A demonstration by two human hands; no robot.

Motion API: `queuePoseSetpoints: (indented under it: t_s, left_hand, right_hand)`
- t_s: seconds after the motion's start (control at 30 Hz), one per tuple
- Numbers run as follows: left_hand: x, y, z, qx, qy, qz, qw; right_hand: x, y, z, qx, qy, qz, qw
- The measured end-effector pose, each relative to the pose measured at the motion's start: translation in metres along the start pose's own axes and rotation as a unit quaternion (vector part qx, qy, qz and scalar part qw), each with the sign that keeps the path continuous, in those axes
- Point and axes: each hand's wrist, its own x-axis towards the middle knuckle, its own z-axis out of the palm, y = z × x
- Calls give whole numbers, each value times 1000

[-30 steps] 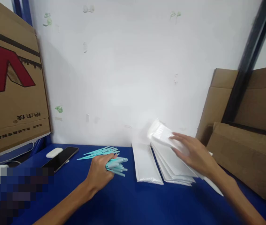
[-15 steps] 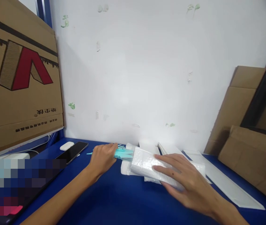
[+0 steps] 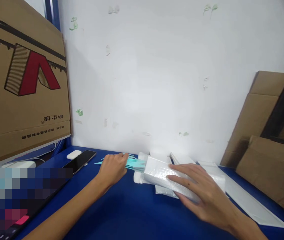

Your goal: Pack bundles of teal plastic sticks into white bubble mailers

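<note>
Brought down and leftward since a second ago, the white bubble mailer now meets the turquoise bunch, which was apart from it then. Where they meet, the bunch overlaps the open flap, but its far ends are hidden at the mouth, so how deep they reach cannot be told. More slim turquoise pieces show only partly behind the left hand. Pixelation blots out the lower left corner, and both forearms run off the bottom edge.

With its back upward, the left hand curls its fingers tightly round the bunch, pointing it rightward. Opposite, the right hand grasps the mailer with its fingers spread along the top and side, its wrist angled in from the lower right. Glossy and puffy, the mailer tilts above the blue surface, partly covering other white mailers; one long flat mailer lies farther right.
</note>
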Motion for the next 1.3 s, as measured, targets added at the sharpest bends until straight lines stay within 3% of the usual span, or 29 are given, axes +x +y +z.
queuePoseSetpoints:
  t_s: [0.27,0.47,0.63,0.83,1.0,1.07,1.13,1.2,1.3]
  left_hand:
    - [-4,15,-6,-18,-34,54,998]
    - [-11,20,-16,-40,-37,113,992]
    - [-15,25,-14,-67,-46,146,986]
    - [-11,23,-12,-24,54,165,984]
    - [-10,21,-20,-12,125,52,991]
    - [-11,21,-19,-39,113,5,993]
    - [-12,21,-16,-100,86,3,991]
    - [-12,22,-13,-195,72,46,977]
    - [-12,21,-12,-332,79,115,933]
  right_hand:
    - [2,-10,10,-6,-41,-17,999]
    - [5,-22,10,-37,-37,-11,999]
    - [9,-35,12,-38,-38,-5,999]
    - [13,-48,15,-25,14,5,1000]
    - [12,-55,22,-10,50,23,998]
    - [12,-56,24,-1,62,40,997]
    - [11,-57,25,12,71,62,995]
    - [10,-57,26,25,76,77,994]
    - [9,-55,27,40,84,88,992]
